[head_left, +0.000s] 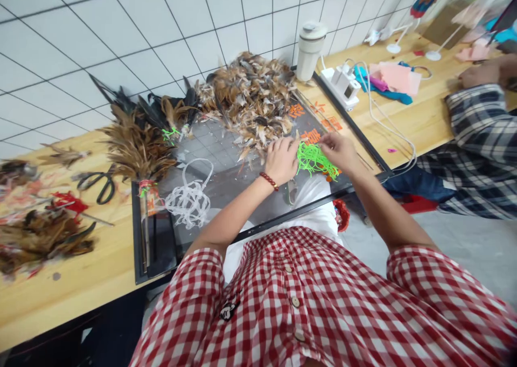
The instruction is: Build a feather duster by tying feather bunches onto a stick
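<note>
A tangle of bright green cords [317, 161] lies at the right of a dark framed tray [230, 159]. My left hand [281, 159], with a dark red bead bracelet on its wrist, rests palm down at the tangle's left edge, fingers stretched out and touching the heap of loose brown feathers [254, 92]. What lies under its fingertips is hidden. From the right, my right hand [340, 152] reaches over the tangle, finger and thumb pinched on the green cords. A loose coil of white cord [188, 201] lies left of my left forearm.
Bundled brown feathers [139, 146] stand at the tray's left, near black-handled scissors [105, 188]. More feathers [44, 237] lie far left. A white tumbler [310, 50] and a power strip with cables [342, 85] stand at the back right. A co-worker's checked sleeve [479, 108] is at right.
</note>
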A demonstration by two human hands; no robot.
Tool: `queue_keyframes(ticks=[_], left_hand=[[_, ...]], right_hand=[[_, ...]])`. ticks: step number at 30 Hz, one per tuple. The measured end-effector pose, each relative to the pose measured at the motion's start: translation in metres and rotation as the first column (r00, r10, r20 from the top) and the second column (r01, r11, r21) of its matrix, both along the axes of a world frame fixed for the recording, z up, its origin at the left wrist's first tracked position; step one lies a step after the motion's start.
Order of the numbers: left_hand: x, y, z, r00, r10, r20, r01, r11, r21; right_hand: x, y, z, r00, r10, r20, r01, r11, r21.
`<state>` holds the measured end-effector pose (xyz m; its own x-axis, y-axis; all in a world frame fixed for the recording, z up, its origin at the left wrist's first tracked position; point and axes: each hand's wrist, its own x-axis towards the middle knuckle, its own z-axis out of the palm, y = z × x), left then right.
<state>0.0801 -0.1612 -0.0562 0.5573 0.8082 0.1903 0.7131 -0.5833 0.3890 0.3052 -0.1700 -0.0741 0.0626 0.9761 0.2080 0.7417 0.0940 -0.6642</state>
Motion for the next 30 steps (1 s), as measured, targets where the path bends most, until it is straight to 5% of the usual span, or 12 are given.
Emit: queue_keyframes(ticks=[6, 13, 19, 22, 24, 25, 27, 29, 30], left_hand=[[0.021, 0.039, -0.022, 0.999, -0.012, -0.048, 0.01, 0.999, -0.03], [-0.01, 0.074, -0.026, 0.991, 0.129, 0.023, -0.128, 0.991, -0.034], [-0.046, 0.06, -0.007, 0.979, 0.198, 0.044, -0.2, 0.979, 0.046], [-0.085, 0.047, 0.008, 0.943, 0.318, 0.099, -0.328, 0.939, 0.101], [-0.117, 0.041, 0.015, 0.901, 0.402, 0.162, -0.419, 0.904, 0.088], [-0.133, 0.038, 0.016, 0.872, 0.443, 0.208, -0.465, 0.883, 0.067], [-0.158, 0.034, 0.015, 0.79, 0.52, 0.324, -0.554, 0.833, 0.014], [-0.172, 0.031, 0.007, 0.688, 0.562, 0.459, -0.609, 0.791, -0.056], [-0.174, 0.03, 0.002, 0.633, 0.566, 0.528, -0.619, 0.78, -0.095]], right_hand=[[-0.041, -0.036, -0.037, 0.926, -0.068, 0.371, 0.052, 0.997, 0.052], [-0.011, 0.031, -0.05, 0.917, -0.153, 0.369, 0.16, 0.987, 0.012], [0.002, 0.068, -0.031, 0.874, -0.278, 0.399, 0.3, 0.954, 0.009], [-0.005, 0.047, -0.011, 0.932, -0.143, 0.333, 0.141, 0.99, 0.031], [-0.015, 0.029, 0.0, 0.968, 0.156, 0.197, -0.136, 0.985, -0.11], [-0.021, 0.022, 0.004, 0.939, 0.333, 0.089, -0.306, 0.923, -0.233], [-0.038, 0.017, 0.006, 0.801, 0.571, -0.178, -0.583, 0.677, -0.45], [-0.059, 0.028, 0.002, 0.699, 0.605, -0.382, -0.701, 0.475, -0.531], [-0.07, 0.039, -0.001, 0.681, 0.588, -0.437, -0.723, 0.447, -0.527]])
